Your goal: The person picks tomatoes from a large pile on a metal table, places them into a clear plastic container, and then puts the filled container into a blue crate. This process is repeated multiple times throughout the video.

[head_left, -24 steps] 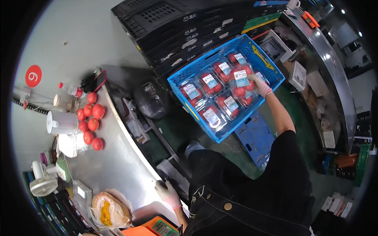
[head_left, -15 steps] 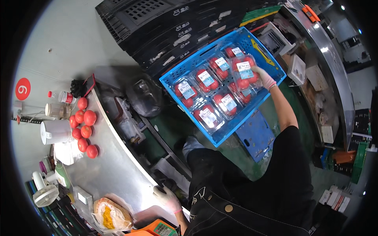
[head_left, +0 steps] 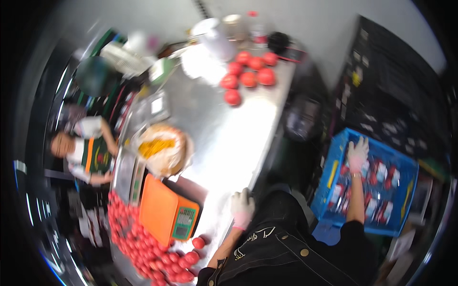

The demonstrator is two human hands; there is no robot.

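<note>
My right hand [head_left: 358, 155], in a pale glove, reaches over the left end of a blue crate [head_left: 326, 164]. Its fingers are spread, apparently with nothing in them, over or against clear packs of tomatoes [head_left: 380, 171] with white and blue labels. Motion blur hides whether it touches a pack. Also gloved, my left hand [head_left: 242, 208] rests at the near edge of the steel table [head_left: 217, 138], its fingers stretched out and holding nothing. Near it are an orange scale [head_left: 162, 209] and a heap of loose tomatoes [head_left: 143, 243].
Several tomatoes [head_left: 248, 79] lie at the table's far end beside a white jug [head_left: 214, 40] and a bottle [head_left: 257, 33]. A bag with yellow bits [head_left: 162, 148] sits behind the scale. Black crates [head_left: 386, 86] are stacked beyond the blue one. Another person [head_left: 90, 148] stands across the table.
The view has swung left, bringing the scale, tomato heap and other person into sight. My right hand has left the pack at the crate's right end and moved to its left end.
</note>
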